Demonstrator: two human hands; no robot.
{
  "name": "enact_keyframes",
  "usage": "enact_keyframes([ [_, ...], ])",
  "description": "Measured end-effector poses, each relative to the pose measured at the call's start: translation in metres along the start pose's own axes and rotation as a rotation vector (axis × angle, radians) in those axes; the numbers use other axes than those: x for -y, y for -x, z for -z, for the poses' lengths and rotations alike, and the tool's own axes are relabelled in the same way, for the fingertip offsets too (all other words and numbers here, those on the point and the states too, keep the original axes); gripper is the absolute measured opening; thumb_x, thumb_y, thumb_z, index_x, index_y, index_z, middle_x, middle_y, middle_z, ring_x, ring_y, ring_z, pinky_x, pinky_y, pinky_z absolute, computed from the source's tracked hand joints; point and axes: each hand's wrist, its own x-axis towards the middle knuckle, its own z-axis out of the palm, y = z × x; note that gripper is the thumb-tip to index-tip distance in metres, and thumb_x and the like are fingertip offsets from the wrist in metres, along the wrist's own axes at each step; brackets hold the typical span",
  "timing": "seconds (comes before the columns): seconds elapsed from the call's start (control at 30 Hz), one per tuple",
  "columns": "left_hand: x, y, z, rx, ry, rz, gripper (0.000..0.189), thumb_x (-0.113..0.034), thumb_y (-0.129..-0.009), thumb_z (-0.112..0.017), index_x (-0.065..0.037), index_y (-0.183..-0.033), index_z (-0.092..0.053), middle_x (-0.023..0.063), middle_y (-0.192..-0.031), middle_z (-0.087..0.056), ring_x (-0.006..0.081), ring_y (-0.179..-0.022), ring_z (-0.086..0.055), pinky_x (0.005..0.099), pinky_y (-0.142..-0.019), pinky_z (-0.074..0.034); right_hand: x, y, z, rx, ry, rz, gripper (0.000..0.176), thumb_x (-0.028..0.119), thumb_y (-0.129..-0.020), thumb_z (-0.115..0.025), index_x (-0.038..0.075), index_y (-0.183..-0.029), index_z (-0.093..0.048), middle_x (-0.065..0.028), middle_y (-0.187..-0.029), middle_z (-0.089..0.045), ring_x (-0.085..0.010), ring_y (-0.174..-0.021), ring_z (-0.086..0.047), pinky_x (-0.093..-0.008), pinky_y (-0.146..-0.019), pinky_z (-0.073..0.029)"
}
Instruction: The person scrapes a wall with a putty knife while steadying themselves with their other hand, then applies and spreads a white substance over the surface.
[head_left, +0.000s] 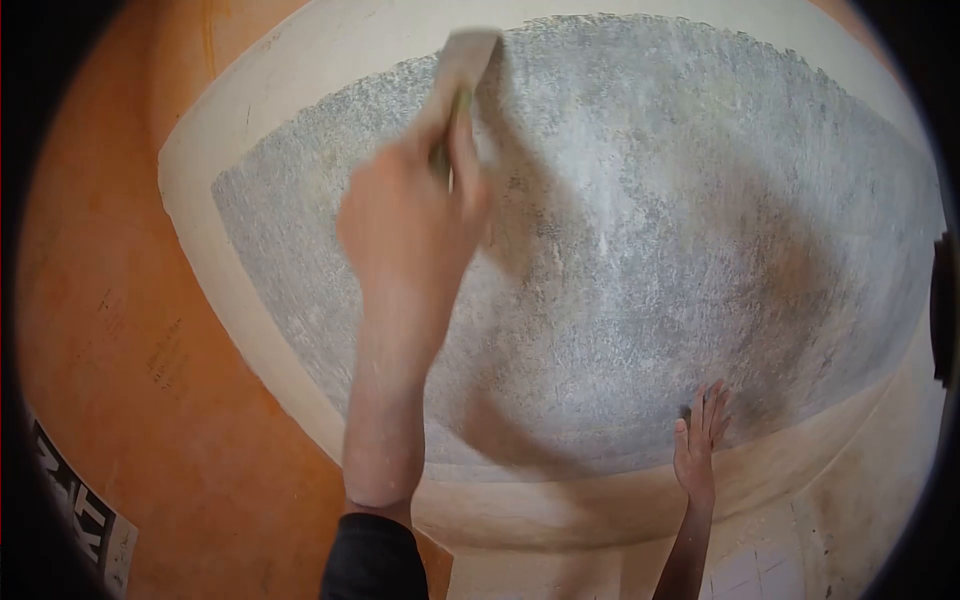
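My left hand [412, 215], slightly blurred, is closed around a scraper [470, 58] with a flat, wide blade and a greenish handle. The blade lies at the upper edge of a rough grey patch [620, 230] on a curved pale surface [205, 165]. Lower right, my right hand [698, 440] is open with fingers spread, resting at the patch's bottom edge with its back towards me. It looks much smaller and farther off than the left.
Orange wall [190, 440] borders the pale surface on the left. A black-and-white lettered sign [75, 500] is at the lower left. A dark object [943, 310] stands at the right edge. Arm shadows fall across the grey patch.
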Motion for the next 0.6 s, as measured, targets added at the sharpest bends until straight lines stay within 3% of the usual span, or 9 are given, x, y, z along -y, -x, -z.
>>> enact_keyframes([
  [0.07, -0.020, -0.009, 0.004, -0.030, -0.012, -0.012, 0.031, -0.028, -0.098, -0.055, -0.013, -0.119, -0.072, 0.0148, -0.063, -0.065, 0.0251, -0.053, -0.065, 0.0380, -0.052, -0.048, -0.013, 0.006, -0.006, 0.021, 0.020, 0.001, 0.067, 0.043, -0.105, -0.036, 0.006, -0.158, -0.017, -0.0196, -0.165, -0.003, -0.0414, -0.152, 0.006, -0.0634, -0.115, 0.011],
  [0.13, -0.037, -0.001, 0.010, 0.037, -0.033, 0.097, 0.031, -0.030, -0.098, -0.054, -0.012, -0.114, -0.075, 0.0164, -0.065, -0.067, 0.0292, -0.058, -0.068, 0.0420, -0.057, -0.052, -0.023, 0.008, -0.008, 0.041, 0.033, 0.011, 0.068, 0.044, -0.105, -0.036, 0.006, -0.158, -0.017, -0.0197, -0.165, -0.003, -0.0415, -0.152, 0.006, -0.0634, -0.115, 0.011],
  [0.27, -0.041, 0.080, -0.001, 0.121, -0.011, 0.069, 0.031, -0.028, -0.100, -0.056, -0.013, -0.123, -0.071, 0.0118, -0.057, -0.063, 0.0171, -0.044, -0.059, 0.0346, -0.046, -0.046, -0.040, 0.010, 0.003, 0.185, 0.109, 0.039, 0.069, 0.040, -0.105, -0.038, 0.005, -0.158, -0.014, -0.0182, -0.166, 0.000, -0.0385, -0.152, 0.009, -0.0619, -0.114, 0.016],
  [0.33, -0.044, 0.094, -0.011, 0.122, 0.016, 0.112, 0.031, -0.027, -0.100, -0.056, -0.014, -0.126, -0.069, 0.0105, -0.055, -0.062, 0.0142, -0.041, -0.056, 0.0334, -0.043, -0.043, -0.046, 0.008, 0.006, 0.240, 0.091, 0.037, 0.069, 0.039, -0.104, -0.039, 0.004, -0.158, -0.014, -0.0184, -0.166, -0.001, -0.0383, -0.152, 0.010, -0.0624, -0.113, 0.018],
  [0.4, -0.057, 0.087, -0.015, 0.120, 0.043, 0.172, 0.032, -0.026, -0.101, -0.057, -0.015, -0.128, -0.068, 0.0092, -0.053, -0.061, 0.0112, -0.039, -0.053, 0.0322, -0.041, -0.041, -0.053, 0.006, 0.011, 0.291, 0.057, 0.068, 0.072, 0.048, -0.103, -0.038, 0.005, -0.158, -0.018, -0.0189, -0.166, -0.003, -0.0397, -0.152, 0.010, -0.0663, -0.110, 0.021],
  [0.53, -0.091, -0.006, -0.031, -0.126, -0.071, 0.089, 0.031, -0.027, -0.096, -0.058, -0.012, -0.119, -0.072, 0.0158, -0.066, -0.069, 0.0252, -0.056, -0.068, 0.0366, -0.055, -0.051, -0.060, 0.001, 0.025, 0.343, -0.015, 0.127, 0.072, 0.047, -0.103, -0.039, 0.005, -0.157, -0.019, -0.0173, -0.166, -0.005, -0.0383, -0.152, 0.009, -0.0670, -0.109, 0.020],
  [0.6, -0.106, -0.022, -0.013, -0.073, -0.011, 0.160, 0.031, -0.028, -0.094, -0.059, -0.010, -0.115, -0.074, 0.0201, -0.078, -0.071, 0.0317, -0.069, -0.071, 0.0385, -0.066, -0.054, -0.070, 0.001, 0.028, 0.388, -0.032, 0.154, 0.071, 0.045, -0.103, -0.042, 0.005, -0.157, -0.021, -0.0155, -0.166, -0.009, -0.0376, -0.152, 0.006, -0.0680, -0.109, 0.019],
])
